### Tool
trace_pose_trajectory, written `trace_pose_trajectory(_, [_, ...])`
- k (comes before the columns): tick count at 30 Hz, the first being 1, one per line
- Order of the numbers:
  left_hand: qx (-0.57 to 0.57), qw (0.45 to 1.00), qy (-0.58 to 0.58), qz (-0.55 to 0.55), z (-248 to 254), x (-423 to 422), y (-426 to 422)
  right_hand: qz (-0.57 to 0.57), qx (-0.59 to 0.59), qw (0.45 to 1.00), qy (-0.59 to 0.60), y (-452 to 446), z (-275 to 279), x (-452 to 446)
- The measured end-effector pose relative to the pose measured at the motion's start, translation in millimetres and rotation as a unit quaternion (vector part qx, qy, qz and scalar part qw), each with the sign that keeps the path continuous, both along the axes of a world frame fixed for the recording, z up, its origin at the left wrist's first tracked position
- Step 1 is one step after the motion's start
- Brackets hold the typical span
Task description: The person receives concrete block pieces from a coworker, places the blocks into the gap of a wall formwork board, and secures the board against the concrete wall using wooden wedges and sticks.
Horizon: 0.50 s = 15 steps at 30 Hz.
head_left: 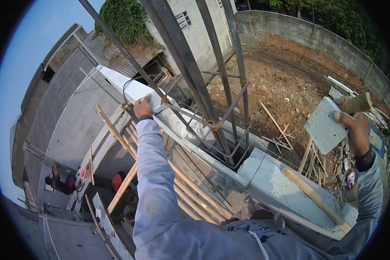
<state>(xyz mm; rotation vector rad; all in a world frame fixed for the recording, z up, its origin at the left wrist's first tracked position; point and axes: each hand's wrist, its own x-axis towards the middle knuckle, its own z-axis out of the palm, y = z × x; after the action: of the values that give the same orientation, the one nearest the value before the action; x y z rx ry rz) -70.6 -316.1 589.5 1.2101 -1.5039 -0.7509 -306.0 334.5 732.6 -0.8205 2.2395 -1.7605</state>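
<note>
My left hand (142,106) is on the near end of a pale lightweight concrete block (158,103) on top of the wall, its fingers bent over the edge. Beside it rises a column of steel rebar (195,78) tied with square stirrups. Out to the right, my right hand (355,130) grips a flat, rectangular grey tool (326,125) that looks like a mortar-coated float or trowel. Its thumb presses on the plate. A thick wooden piece (355,103), seemingly the handle, sticks out above that hand.
A timber batten (316,197) lies on the mortared wall top (273,173). Bamboo poles (195,195) form scaffolding below me. Two people work lower left, one in a red cap (118,181). Rubble ground (268,95) drops away beyond the wall.
</note>
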Motion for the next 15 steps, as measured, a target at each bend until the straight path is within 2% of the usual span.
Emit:
trace_pose_trajectory(2, [-0.013,0.997,-0.055,-0.056,15.4,11.7,28.5,-0.009,-0.003,1.0,0.018,-1.5,-6.0,-8.3])
trace_pose_trajectory(3, [-0.025,0.988,-0.151,0.033,35.3,4.5,55.8,0.002,0.002,1.0,0.02,-3.8,-7.3,-13.7])
trace_pose_trajectory(5, [-0.135,0.962,-0.233,0.037,-16.8,15.5,-13.8,0.021,0.013,0.999,0.022,-10.8,-8.6,-26.2])
trace_pose_trajectory(6, [-0.172,0.968,-0.184,0.003,-36.8,17.4,-38.2,0.034,0.004,0.999,0.013,-15.2,-10.7,-30.7])
trace_pose_trajectory(8, [-0.05,0.987,-0.152,0.002,-5.0,10.6,17.1,0.046,-0.011,0.999,-0.009,-26.3,-17.1,-38.6])
trace_pose_trajectory(9, [-0.133,0.983,-0.119,0.048,-20.0,10.8,10.5,0.068,-0.001,0.998,-0.019,-29.0,-21.7,-46.8])
trace_pose_trajectory(10, [-0.072,0.988,-0.125,0.05,18.9,2.9,64.2,0.076,0.0,0.997,-0.025,-33.9,-23.9,-49.6])
trace_pose_trajectory(12, [-0.08,0.988,-0.128,0.043,12.4,6.7,48.7,0.104,-0.002,0.994,-0.014,-48.0,-30.3,-55.2])
trace_pose_trajectory(13, [-0.09,0.988,-0.122,0.038,10.9,10.9,37.8,0.109,0.034,0.993,0.006,-52.2,-36.3,-61.6])
trace_pose_trajectory(15, [-0.109,0.988,-0.104,0.031,3.8,19.8,24.3,0.169,0.028,0.984,-0.041,-66.0,-51.7,-72.9])
